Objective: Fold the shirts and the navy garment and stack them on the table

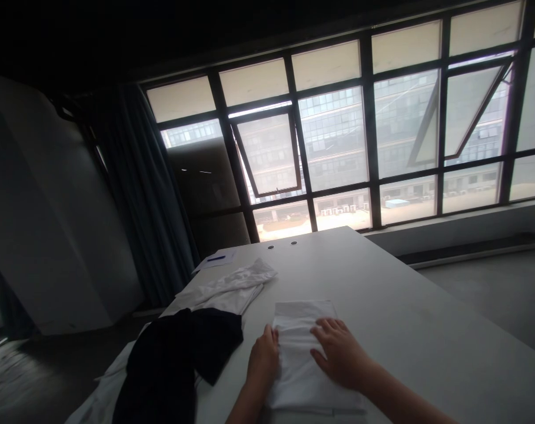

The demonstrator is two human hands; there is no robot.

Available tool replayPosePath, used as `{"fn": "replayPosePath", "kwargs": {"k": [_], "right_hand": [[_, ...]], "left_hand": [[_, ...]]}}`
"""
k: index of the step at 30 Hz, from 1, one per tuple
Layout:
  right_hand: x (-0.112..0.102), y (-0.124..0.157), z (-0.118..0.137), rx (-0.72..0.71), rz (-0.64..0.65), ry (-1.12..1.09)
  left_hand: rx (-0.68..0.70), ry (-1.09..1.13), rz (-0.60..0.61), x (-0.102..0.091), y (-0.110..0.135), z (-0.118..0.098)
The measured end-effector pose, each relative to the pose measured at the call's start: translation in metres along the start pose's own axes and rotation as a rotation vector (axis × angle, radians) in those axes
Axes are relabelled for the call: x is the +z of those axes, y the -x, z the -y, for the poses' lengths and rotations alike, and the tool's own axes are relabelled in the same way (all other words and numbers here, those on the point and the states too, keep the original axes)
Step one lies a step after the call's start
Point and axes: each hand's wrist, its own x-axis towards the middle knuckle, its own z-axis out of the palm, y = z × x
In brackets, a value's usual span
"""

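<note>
A folded white garment (300, 359) lies as a flat rectangle on the white table (373, 294) in front of me. At its left edge, my left hand (265, 356) is closed, with curled fingers against the fabric; the fingertips are partly hidden. My right hand (340, 353) rests open and palm down on the garment's right side, fingers spread. To the left, a black garment (165, 359) lies bunched up. Behind it is a rumpled white garment (232, 285), partly covered by the black one.
A sheet of paper with a blue pen (216, 258) lies at the table's far left corner. Two round cable holes (293, 242) sit near the far edge. Beyond stand tall windows (333, 141), some tilted open, and a dark blue curtain (148, 194).
</note>
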Motion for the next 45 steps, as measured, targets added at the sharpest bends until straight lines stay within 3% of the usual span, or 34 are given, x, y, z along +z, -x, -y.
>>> {"fn": "replayPosePath", "kwargs": {"k": [6,9,16,21,26,28,30,32,34,38,45], "right_hand": [[0.028,0.001,-0.016,0.011,0.171,-0.132],[0.027,-0.001,-0.015,0.014,0.158,-0.121],[0.001,-0.012,-0.003,0.086,0.086,-0.058],[0.011,-0.004,-0.002,0.05,0.033,-0.031],[0.026,0.0,-0.01,-0.017,0.073,-0.051],[0.029,-0.003,-0.013,-0.014,0.099,-0.063],[0.031,-0.005,-0.015,0.002,0.093,-0.074],[0.033,-0.007,-0.017,0.033,0.071,-0.086],[0.034,-0.008,-0.019,0.071,0.059,-0.097],[0.033,-0.011,-0.029,0.103,0.122,-0.099],[0.018,-0.013,-0.059,0.267,0.194,-0.037]], "left_hand": [[-0.028,-0.051,0.049,0.002,-0.005,0.009],[-0.04,-0.053,0.045,0.006,-0.007,0.01],[0.004,0.008,0.063,0.003,-0.011,0.02],[0.061,0.01,0.126,-0.002,-0.01,0.02],[0.03,-0.1,-0.031,-0.006,0.005,-0.005],[0.131,-0.106,-0.124,-0.005,0.013,-0.02],[0.318,-0.057,-0.158,0.002,0.02,-0.033],[0.47,0.001,-0.125,0.014,0.027,-0.042],[0.525,0.013,-0.037,0.026,0.029,-0.043],[0.457,-0.038,0.114,0.034,0.025,-0.029],[0.33,-0.072,0.125,0.025,0.025,-0.024]]}}
